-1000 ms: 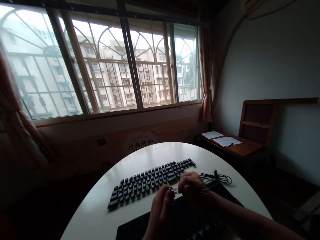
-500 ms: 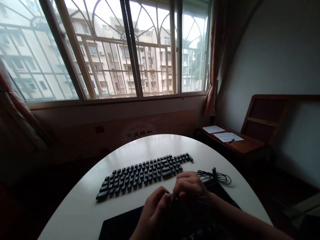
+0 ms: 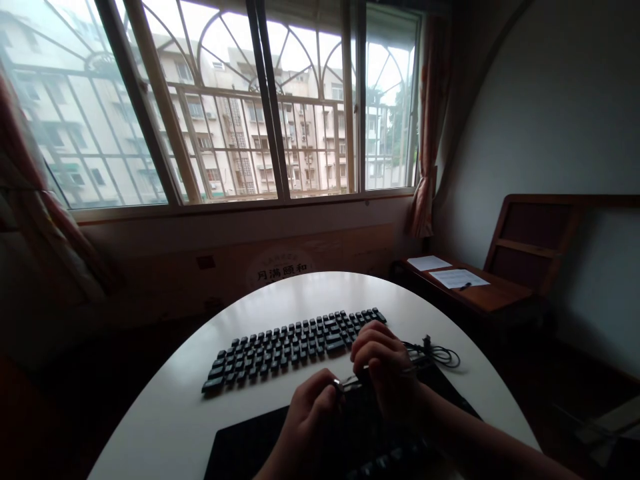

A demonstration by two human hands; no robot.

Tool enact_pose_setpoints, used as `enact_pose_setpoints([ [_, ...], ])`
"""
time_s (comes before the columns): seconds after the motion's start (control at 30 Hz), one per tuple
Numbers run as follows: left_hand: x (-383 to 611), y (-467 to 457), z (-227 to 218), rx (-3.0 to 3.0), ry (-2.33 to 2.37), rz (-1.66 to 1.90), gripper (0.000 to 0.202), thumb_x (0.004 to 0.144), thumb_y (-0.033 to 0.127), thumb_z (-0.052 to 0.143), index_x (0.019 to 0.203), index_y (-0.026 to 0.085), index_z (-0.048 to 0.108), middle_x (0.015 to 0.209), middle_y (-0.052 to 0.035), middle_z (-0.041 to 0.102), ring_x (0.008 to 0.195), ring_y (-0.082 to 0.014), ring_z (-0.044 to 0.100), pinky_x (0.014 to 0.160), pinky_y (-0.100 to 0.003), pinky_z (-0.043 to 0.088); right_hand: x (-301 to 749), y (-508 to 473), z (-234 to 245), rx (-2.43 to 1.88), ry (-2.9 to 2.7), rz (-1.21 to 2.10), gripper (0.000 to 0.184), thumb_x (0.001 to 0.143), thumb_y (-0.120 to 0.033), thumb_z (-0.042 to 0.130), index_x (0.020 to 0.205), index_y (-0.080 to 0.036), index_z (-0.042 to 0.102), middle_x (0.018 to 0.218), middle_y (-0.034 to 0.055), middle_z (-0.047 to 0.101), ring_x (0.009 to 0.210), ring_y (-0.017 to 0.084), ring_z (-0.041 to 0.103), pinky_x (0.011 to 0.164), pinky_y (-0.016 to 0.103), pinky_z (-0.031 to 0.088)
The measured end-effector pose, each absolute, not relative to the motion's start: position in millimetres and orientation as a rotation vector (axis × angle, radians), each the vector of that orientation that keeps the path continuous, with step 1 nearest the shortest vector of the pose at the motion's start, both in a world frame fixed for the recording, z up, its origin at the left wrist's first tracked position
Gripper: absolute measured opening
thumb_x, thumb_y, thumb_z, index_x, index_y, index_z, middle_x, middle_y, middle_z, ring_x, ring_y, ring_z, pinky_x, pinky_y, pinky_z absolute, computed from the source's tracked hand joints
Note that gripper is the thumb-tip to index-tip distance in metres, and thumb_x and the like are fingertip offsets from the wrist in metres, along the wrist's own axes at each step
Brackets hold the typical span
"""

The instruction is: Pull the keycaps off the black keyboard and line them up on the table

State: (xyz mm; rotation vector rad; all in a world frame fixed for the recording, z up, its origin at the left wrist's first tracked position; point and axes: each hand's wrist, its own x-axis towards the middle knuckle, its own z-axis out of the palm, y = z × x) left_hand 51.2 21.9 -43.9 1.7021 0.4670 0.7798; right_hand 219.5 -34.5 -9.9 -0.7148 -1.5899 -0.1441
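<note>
My left hand [image 3: 311,405] is closed, thumb and index finger pinching one end of a small shiny metal tool [image 3: 351,381]. The other end runs into my right hand [image 3: 384,363], whose fingers are curled around it. Its exact kind cannot be made out. Both hands are above a dark keyboard body [image 3: 260,433] on the table; some dark keys [image 3: 393,461] show dimly at its near side. Beyond my hands, black keycaps [image 3: 295,347] lie in slanting rows, set out like a keyboard layout.
The round white table [image 3: 160,407] carries everything. A coiled black cable [image 3: 447,358] lies right of my right hand. Past the table's right edge, a wooden chair [image 3: 515,293] holds paper sheets [image 3: 453,278] and a pen. A window [image 3: 310,133] is ahead.
My right hand has risen slightly and turned, and more of the metal tool shows between the hands. The left hand keeps its pinch. The view has shifted a little.
</note>
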Motion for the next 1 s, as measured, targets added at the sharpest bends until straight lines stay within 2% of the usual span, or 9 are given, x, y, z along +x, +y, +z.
enact_pose_setpoints([
  [0.13,51.9,32.2,-49.2,1.675,0.449,0.842,0.051,0.085,0.064,0.052,0.068,0.016,0.056,0.062,-0.0014,0.051,0.059,-0.0157,0.047,0.057,-0.026,0.036,220.0,-27.9,-14.1,-0.727,-1.233,0.133,0.042,0.106,-0.036,0.03,0.078,-0.02,0.057,0.077,0.0034,0.061,0.076,0.017,0.059,0.072,0.031,0.047],
  [0.23,52.0,38.3,-54.2,1.629,0.452,0.862,0.05,0.086,0.063,0.054,0.069,0.016,0.057,0.062,-0.0009,0.051,0.056,-0.0139,0.046,0.055,-0.025,0.036,222.8,-27.1,-14.3,-0.755,-1.176,0.16,0.038,0.107,-0.037,0.03,0.084,-0.021,0.056,0.075,0.0019,0.06,0.071,0.015,0.058,0.068,0.028,0.048],
  [0.37,54.2,40.0,-59.4,1.596,0.48,0.875,0.052,0.084,0.065,0.058,0.067,0.015,0.058,0.06,-0.0006,0.051,0.056,-0.0137,0.046,0.054,-0.024,0.037,224.1,-27.5,-16.3,-0.789,-1.602,0.021,0.026,0.105,-0.031,0.039,0.092,-0.021,0.059,0.066,-0.0019,0.055,0.053,0.01,0.049,0.051,0.021,0.04],
  [0.5,55.8,41.3,-62.7,1.566,0.527,0.93,0.056,0.077,0.069,0.064,0.088,0.014,0.071,0.074,-0.006,0.064,0.069,-0.0201,0.057,0.062,-0.028,0.046,222.1,-23.4,-21.3,-0.888,-1.977,-0.094,0.013,0.098,-0.024,0.053,0.104,-0.021,0.065,0.075,-0.0002,0.061,0.056,0.009,0.054,0.052,0.019,0.041],
  [0.57,55.4,43.2,-64.5,1.563,0.52,0.929,0.059,0.076,0.071,0.065,0.091,0.014,0.072,0.08,-0.0078,0.067,0.074,-0.0225,0.059,0.065,-0.03,0.048,223.2,-20.3,-24.1,-0.924,-2.008,-0.135,0.015,0.095,-0.025,0.059,0.108,-0.023,0.067,0.079,0.0,0.063,0.057,0.009,0.056,0.052,0.019,0.042],
  [0.63,54.8,45.1,-66.5,1.543,0.525,0.902,0.06,0.076,0.072,0.064,0.087,0.014,0.072,0.077,-0.0067,0.066,0.069,-0.0206,0.057,0.061,-0.028,0.046,226.1,-17.5,-25.9,-0.926,-2.012,-0.159,0.018,0.093,-0.028,0.064,0.109,-0.024,0.068,0.082,0.0004,0.064,0.058,0.009,0.058,0.052,0.019,0.043],
  [0.73,54.6,45.9,-69.0,1.49,0.557,0.885,0.06,0.076,0.072,0.064,0.091,0.015,0.072,0.074,-0.0045,0.064,0.063,-0.0167,0.054,0.056,-0.025,0.043,231.5,-14.8,-26.8,-0.934,-2.022,-0.159,0.023,0.089,-0.033,0.069,0.11,-0.024,0.07,0.087,0.0018,0.066,0.062,0.01,0.062,0.055,0.019,0.047],
  [1.0,54.4,43.2,-66.3,1.508,0.56,0.855,0.059,0.08,0.071,0.062,0.09,0.013,0.068,0.07,-0.0021,0.057,0.062,-0.0151,0.049,0.056,-0.025,0.04,234.1,-12.7,-26.4,-0.948,-2.08,-0.138,0.024,0.089,-0.033,0.069,0.109,-0.021,0.07,0.095,0.0052,0.068,0.07,0.013,0.067,0.061,0.021,0.053],
])
